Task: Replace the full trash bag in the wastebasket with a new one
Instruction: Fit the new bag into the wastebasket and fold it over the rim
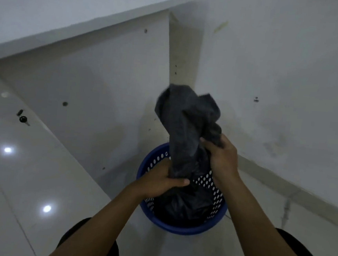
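Observation:
A blue perforated wastebasket stands on the floor in the corner between a white cabinet and the wall. A black trash bag sits inside it, its bulging lower part in the basket and its gathered top pulled up above the rim. My left hand grips the bag's neck just above the basket. My right hand holds a bunched strand of the bag's top, higher and to the right. The bag's loose top flops open above both hands.
A white cabinet with a countertop runs along the left; keys hang from its lock. A white wall with a baseboard closes the right side. Glossy white floor tiles lie on the left.

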